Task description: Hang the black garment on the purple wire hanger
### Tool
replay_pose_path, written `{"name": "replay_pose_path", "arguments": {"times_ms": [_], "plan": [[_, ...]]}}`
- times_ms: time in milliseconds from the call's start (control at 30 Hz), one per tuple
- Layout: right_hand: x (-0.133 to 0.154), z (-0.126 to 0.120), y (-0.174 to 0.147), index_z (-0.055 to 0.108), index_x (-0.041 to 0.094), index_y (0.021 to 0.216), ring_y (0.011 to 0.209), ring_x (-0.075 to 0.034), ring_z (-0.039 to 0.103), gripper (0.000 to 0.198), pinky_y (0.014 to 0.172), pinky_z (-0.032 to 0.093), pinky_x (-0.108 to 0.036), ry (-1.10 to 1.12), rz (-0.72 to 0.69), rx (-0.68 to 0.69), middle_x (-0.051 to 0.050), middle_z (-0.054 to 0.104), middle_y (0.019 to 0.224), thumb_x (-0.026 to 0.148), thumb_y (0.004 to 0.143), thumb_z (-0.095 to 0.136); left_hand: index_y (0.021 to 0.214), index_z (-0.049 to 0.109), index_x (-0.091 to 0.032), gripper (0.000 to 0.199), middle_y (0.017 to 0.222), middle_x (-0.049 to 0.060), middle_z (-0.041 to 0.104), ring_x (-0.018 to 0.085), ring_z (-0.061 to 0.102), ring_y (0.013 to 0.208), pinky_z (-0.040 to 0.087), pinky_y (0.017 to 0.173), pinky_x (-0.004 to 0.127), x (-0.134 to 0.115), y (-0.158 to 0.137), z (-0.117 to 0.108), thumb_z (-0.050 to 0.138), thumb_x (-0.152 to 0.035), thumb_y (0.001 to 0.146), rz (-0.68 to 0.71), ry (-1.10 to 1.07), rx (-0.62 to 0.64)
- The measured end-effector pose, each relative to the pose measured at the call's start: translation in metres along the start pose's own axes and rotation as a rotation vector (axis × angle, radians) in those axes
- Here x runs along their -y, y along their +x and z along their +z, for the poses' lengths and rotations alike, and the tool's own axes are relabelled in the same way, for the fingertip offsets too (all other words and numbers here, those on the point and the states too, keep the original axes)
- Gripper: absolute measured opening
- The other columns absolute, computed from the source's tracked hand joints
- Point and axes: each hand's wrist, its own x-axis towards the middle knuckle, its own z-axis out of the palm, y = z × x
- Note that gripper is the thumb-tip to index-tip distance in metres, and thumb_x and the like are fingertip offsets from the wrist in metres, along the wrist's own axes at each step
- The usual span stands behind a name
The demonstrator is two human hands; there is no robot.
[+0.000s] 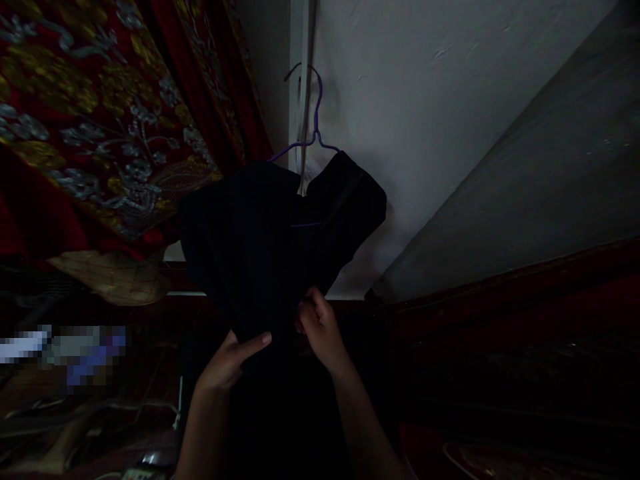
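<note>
Head view: dark garment [245, 247] hangs on purple hanger [317, 127] at frame centre. Left hand [225, 363], lower centre-left, grip closed on garment, thumb on top; right hand [320, 328], lower centre, grip curled tight on garment's edge. Embroidered red cloth [130, 113] upper left.

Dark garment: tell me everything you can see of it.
The dark garment looks like soft, near-black cloth. It hangs on a purple hanger, in front of a pale wall, with a notched top opening through which a purple strip shows. A fainter band slants across its picture-right side. Lower down it narrows and is pinched by the left hand, thumb in front. The right hand is at its picture-right edge, grip unclear. Seams are too dark to see.
</note>
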Motion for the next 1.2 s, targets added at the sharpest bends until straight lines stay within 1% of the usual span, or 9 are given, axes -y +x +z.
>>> {"name": "replay_pose_path", "arguments": {"times_ms": [267,467,633,733,800,867,933,1067,1200], "plan": [[0.001,-0.002,0.003,0.055,0.021,0.08,0.052,-0.01,0.047,0.023,0.051,0.035,-0.022,0.005,0.073,0.015,0.006,0.051,0.057,0.042,0.089,0.059,0.125,0.068,-0.013,0.084,0.112,0.016,0.078,0.039,0.071,0.112,0.06,0.095,0.044,-0.011,-0.001,-0.001,0.098,-0.039,0.051,0.099,0.035,-0.058],[0.0,-0.001,0.003,0.054,0.021,0.079,0.051,-0.009,0.046,0.024,0.051,0.036,-0.022,-0.019,0.004,-0.003,0.006,0.05,0.059,0.041,0.092,0.054,0.127,0.067,-0.014,0.085,0.109,0.015,0.078,0.039,0.069,0.116,0.058,0.099,0.045,-0.005,-0.008,0.001,0.097,-0.04,0.052,0.076,0.085,-0.02],[0.002,-0.003,0.001,0.055,0.021,0.08,0.048,-0.009,0.045,0.028,0.049,0.034,-0.023,-0.024,0.035,-0.074,0.005,0.054,0.057,0.047,0.09,0.057,0.122,0.067,-0.015,0.073,0.113,0.014,0.076,0.037,0.069,0.114,0.058,0.097,0.046,-0.007,0.008,-0.002,0.092,-0.046,0.06,0.129,0.086,-0.107],[0.0,-0.005,0.001,0.057,0.02,0.082,0.047,-0.009,0.046,0.032,0.047,0.033,-0.022,-0.006,0.069,-0.138,0.004,0.057,0.058,0.051,0.087,0.058,0.123,0.063,-0.015,0.066,0.124,0.017,0.068,0.037,0.064,0.12,0.051,0.105,0.051,-0.002,0.031,-0.013,0.085,-0.049,0.07,0.357,0.248,-0.349],[-0.002,-0.004,0.002,0.056,0.02,0.08,0.046,-0.009,0.046,0.03,0.046,0.033,-0.022,-0.003,0.088,-0.142,0.004,0.058,0.056,0.05,0.085,0.059,0.134,0.055,-0.016,0.076,0.138,0.019,0.056,0.037,0.055,0.129,0.045,0.11,0.054,0.008,0.042,-0.014,0.084,-0.047,0.071,0.643,0.414,-0.553],[-0.004,-0.001,0.003,0.055,0.02,0.078,0.045,-0.009,0.046,0.026,0.046,0.034,-0.021,0.007,0.114,-0.122,0.005,0.056,0.053,0.046,0.082,0.06,0.144,0.045,-0.019,0.084,0.15,0.019,0.042,0.037,0.043,0.14,0.039,0.114,0.056,0.019,0.045,-0.007,0.083,-0.043,0.073,0.899,0.569,-0.639],[-0.005,0.003,0.003,0.055,0.021,0.076,0.043,-0.009,0.046,0.021,0.045,0.035,-0.021,0.019,0.14,-0.077,0.006,0.053,0.049,0.042,0.079,0.059,0.143,0.047,-0.023,0.074,0.155,0.017,0.037,0.036,0.036,0.144,0.034,0.116,0.056,0.029,0.04,0.008,0.079,-0.037,0.078,0.998,0.7,-0.527],[-0.003,0.008,0.001,0.053,0.021,0.067,0.038,-0.009,0.043,0.025,0.042,0.034,-0.021,-0.009,0.169,0.028,0.007,0.047,0.043,0.042,0.08,0.057,0.115,0.064,-0.021,0.026,0.119,0.012,0.066,0.028,0.063,0.113,0.049,0.099,0.041,0.036,0.03,0.042,0.06,-0.026,0.09,0.87,0.704,-0.091],[0.003,0.002,0.0,0.053,0.021,0.063,0.034,-0.008,0.042,0.035,0.037,0.03,-0.02,-0.042,0.191,0.036,0.006,0.047,0.04,0.05,0.082,0.059,0.087,0.066,-0.02,0.01,0.081,0.004,0.068,0.021,0.065,0.079,0.05,0.076,0.03,0.027,0.031,0.055,0.06,-0.028,0.088,0.781,0.62,0.02]]}}
